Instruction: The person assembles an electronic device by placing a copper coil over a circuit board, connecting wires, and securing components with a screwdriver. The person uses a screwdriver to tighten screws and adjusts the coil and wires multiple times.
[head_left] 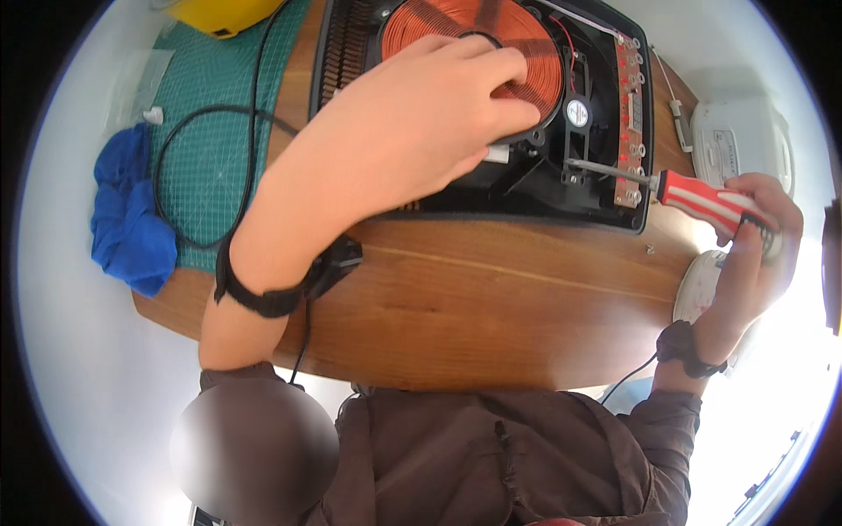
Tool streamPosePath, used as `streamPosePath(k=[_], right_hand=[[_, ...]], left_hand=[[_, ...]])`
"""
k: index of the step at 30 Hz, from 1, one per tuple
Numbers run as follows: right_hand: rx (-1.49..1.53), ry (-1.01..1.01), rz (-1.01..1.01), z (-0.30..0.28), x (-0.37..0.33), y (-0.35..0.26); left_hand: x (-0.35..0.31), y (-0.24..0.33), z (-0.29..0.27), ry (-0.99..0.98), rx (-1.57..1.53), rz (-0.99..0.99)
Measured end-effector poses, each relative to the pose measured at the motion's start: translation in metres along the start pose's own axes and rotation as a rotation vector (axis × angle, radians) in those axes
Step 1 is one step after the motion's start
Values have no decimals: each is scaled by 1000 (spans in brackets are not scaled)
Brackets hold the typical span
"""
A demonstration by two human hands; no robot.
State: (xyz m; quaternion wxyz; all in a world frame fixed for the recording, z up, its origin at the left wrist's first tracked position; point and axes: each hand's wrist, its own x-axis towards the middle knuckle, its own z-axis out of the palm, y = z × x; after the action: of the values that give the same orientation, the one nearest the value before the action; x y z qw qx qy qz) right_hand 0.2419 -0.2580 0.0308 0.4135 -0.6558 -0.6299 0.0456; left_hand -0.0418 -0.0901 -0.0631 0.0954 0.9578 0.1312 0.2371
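An opened induction cooker with a black casing (491,203) lies at the far side of the table. My left hand (438,110) reaches over its round copper coil (535,35), fingers curled down and closed at the coil's middle and near edge; the fingertips are partly hidden. In my closed right hand (761,230) is a screwdriver (702,195) with a red and white handle. Its shaft points left across the circuit board strip (628,131), and the tip is at the near corner of the black cooling fan (576,112).
A green cutting mat (206,175) lies at the left, with a blue cloth (132,210) and a looped black cable (158,167). White containers (741,145) stand at the right. A small screw (650,250) rests on the wooden table (491,307). Something yellow (219,13) is at the far left.
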Motion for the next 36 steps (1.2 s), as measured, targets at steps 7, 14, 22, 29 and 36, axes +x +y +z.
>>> streamPosePath(k=[7,14,22,29,36], right_hand=[[20,-252,-288,8,22,18],[63,-585,-295,-15,52,31],[114,-653,-190,-13,50,37],[113,-546,-157,3,38,36],[103,-582,-204,1,42,38]], left_hand=[[9,5,-2,-76,-76,-145],[21,11,-8,-149,-82,-261],[26,9,-1,-104,-81,-287],[27,9,2,-95,-74,-286],[28,10,3,-97,-77,-281]])
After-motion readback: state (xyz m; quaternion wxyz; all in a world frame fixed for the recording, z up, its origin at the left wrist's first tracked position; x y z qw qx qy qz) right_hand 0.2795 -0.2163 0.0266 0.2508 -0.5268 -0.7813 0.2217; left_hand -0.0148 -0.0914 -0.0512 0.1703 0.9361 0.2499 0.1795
